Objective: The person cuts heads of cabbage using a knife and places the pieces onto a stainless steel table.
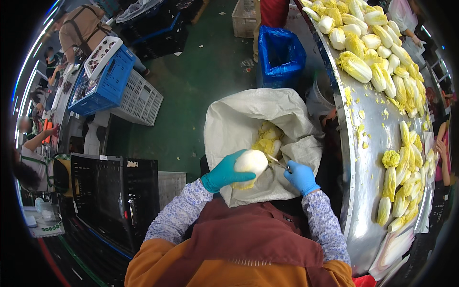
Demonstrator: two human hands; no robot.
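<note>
My left hand (pixel 224 173), in a teal glove, grips a napa cabbage (pixel 252 162) with its pale base turned up. My right hand (pixel 302 178), in a blue glove, is closed round the handle of a knife (pixel 276 161). Its thin blade points left toward the cabbage; whether it touches, I cannot tell. Both hands are above the mouth of a white woven sack (pixel 224 119), standing in front of me. Yellow cabbage leaves (pixel 267 138) lie inside it.
On my right runs a metal table (pixel 358 191) with many napa cabbages (pixel 373 52) and leaf scraps. A blue lined bin (pixel 282 79) stands beyond the sack. Black crates (pixel 138 186) and stacked blue and white crates (pixel 112 71) are on the left. Other people work around.
</note>
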